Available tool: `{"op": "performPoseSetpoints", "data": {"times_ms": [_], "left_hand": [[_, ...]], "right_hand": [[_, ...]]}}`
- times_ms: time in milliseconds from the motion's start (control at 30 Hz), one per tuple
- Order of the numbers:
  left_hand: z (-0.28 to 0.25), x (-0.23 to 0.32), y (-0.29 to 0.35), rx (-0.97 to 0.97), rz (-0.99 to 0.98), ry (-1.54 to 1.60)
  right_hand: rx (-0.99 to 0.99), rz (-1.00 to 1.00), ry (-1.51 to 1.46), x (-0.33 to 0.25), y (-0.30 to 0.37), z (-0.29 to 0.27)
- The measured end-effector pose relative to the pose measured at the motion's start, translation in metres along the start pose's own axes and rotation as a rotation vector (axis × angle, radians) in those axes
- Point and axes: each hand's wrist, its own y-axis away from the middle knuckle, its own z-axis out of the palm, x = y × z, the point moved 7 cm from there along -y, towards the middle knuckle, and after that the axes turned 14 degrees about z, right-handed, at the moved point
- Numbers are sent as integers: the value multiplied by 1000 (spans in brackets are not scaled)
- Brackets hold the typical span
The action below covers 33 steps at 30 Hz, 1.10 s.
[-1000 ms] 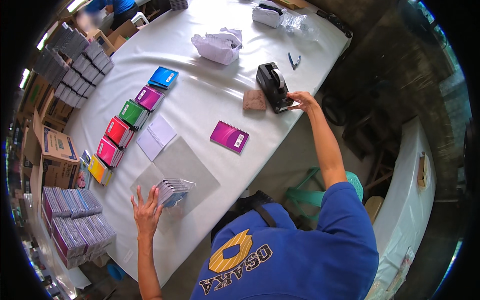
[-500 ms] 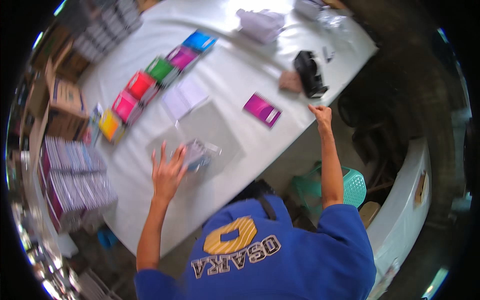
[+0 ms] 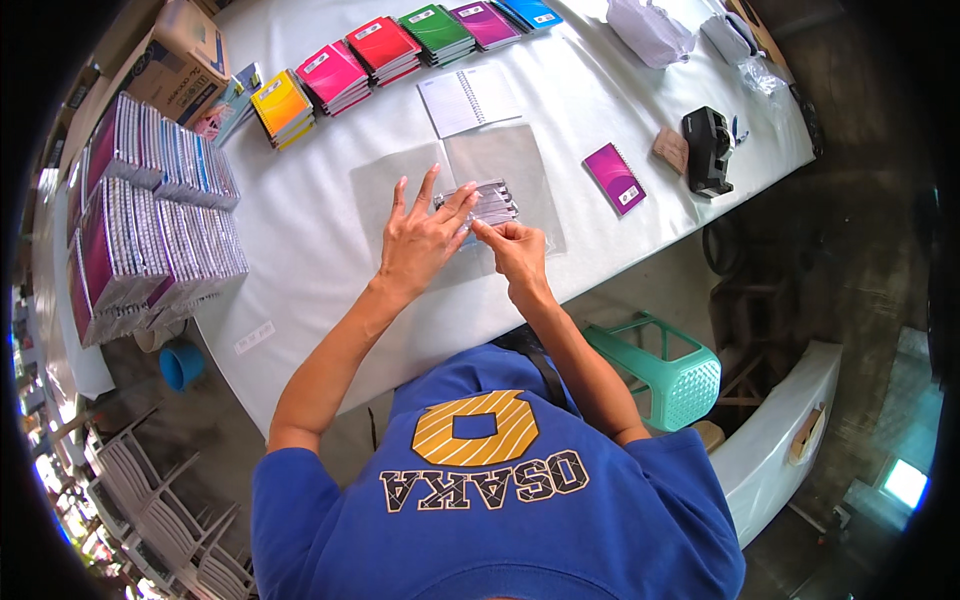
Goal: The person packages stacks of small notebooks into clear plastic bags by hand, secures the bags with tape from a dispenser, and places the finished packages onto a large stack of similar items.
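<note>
A small bundle of spiral-bound notebooks in clear plastic (image 3: 495, 203) lies on a grey translucent sheet (image 3: 540, 165) near the table's front edge. My left hand (image 3: 418, 238) is open over the bundle's left side, two fingers raised and the others reaching onto the plastic. Close against it, my right hand (image 3: 520, 258) pinches at the bundle's near left edge. Whatever sits between those fingertips is too small to make out. Just beyond the sheet lies an open spiral notebook (image 3: 450, 103) with white pages. A single purple notebook (image 3: 614, 178) rests to the right.
Yellow (image 3: 283, 105), pink (image 3: 335, 75), red (image 3: 383, 47), green and other notebook piles line the far side. Tall stacks of wrapped notebooks (image 3: 165, 215) and a cardboard box (image 3: 180, 60) stand left. A black tape dispenser (image 3: 707, 150) sits right, a green stool (image 3: 660, 370) below.
My right hand has come left from beside the tape dispenser to the wrapped bundle. My left hand stays at the bundle. The whole view has turned and shifted.
</note>
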Motion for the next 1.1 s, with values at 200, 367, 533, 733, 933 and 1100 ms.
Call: {"op": "performPoseSetpoints", "data": {"times_ms": [200,367,533,733,933,1100], "left_hand": [[-4,-22,-20,-67,-37,220],[55,-43,-33,-171,-108,799],[46,-58,-29,-85,-209,1293],[85,-105,21,411,-759,1846],[74,-97,103,845,-908,1551],[50,-50,114,666,-610,1328]], "right_hand": [[46,-63,-108,17,-6,-2],[344,-343,708,14,-18,-6],[126,-796,957,-22,46,25],[260,-1545,1997,-17,41,148],[-313,-530,2854,-4,-36,137],[-744,-868,1270,-129,-6,32]]}}
